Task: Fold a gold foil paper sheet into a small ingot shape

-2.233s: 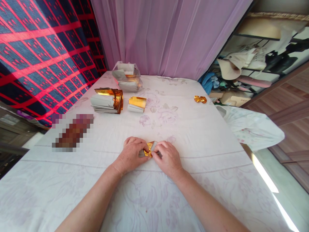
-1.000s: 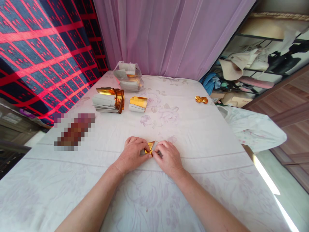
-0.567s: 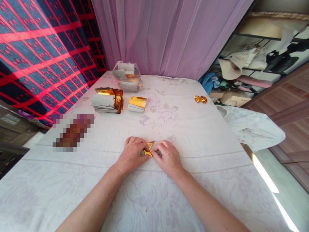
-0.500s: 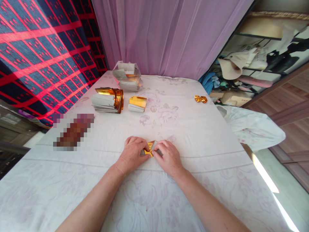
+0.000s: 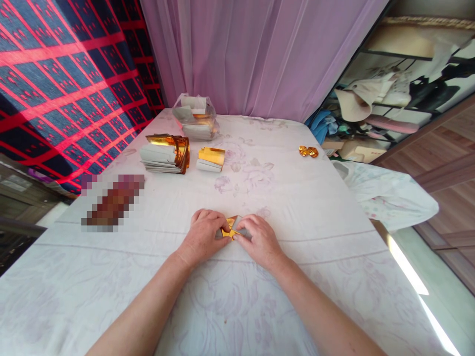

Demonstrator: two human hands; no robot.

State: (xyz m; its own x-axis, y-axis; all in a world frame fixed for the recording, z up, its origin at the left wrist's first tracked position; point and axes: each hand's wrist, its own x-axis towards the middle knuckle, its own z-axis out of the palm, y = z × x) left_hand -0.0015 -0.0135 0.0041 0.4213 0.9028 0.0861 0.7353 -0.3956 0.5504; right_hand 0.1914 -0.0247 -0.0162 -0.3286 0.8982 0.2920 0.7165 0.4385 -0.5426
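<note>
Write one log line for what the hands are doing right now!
left hand: pressing gold paper | right hand: pinching same paper | surface: white sheet | nearby: paper stacks

Pale mauve curtain hangs across the back, with a red-and-navy checked cloth covering the left wall. On the right there's an open shelf crammed with hats and clothes – pretty messy. Wood floor beyond it, and a bright strip of sunlight along the edge.
</note>
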